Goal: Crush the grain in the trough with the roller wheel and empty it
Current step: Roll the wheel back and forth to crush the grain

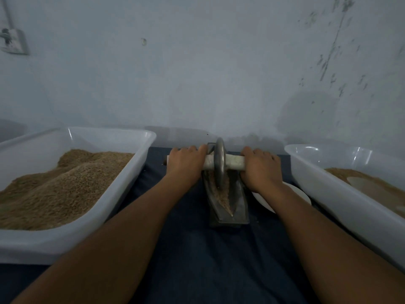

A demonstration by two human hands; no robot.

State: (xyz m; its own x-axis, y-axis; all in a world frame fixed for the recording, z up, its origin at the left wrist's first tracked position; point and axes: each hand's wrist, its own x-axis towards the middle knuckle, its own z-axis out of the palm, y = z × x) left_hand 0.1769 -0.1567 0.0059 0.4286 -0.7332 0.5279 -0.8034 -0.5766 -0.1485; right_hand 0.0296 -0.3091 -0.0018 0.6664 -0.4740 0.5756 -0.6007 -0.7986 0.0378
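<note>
Left hand (185, 163) fingers curled over the left end of the pale handle (235, 161); right hand (260, 166) wrapped the same way round the right end. Both grip firm, knuckles up. Handle runs left to right through the hub of the roller wheel (219, 163), a dark metal disc standing upright between the hands. Wheel rim sits in the far part of the trough (238, 205), a narrow dark metal boat pointing near to far on the blue cloth (197, 249). Grain (223, 197) lies along the trough groove, near side of the wheel. Left: white tub (122, 194) heaped with brown grain. Right: second white tub (341, 200), thin layer inside. White dish (263, 199) just beside the trough, partly under the right wrist.
</note>
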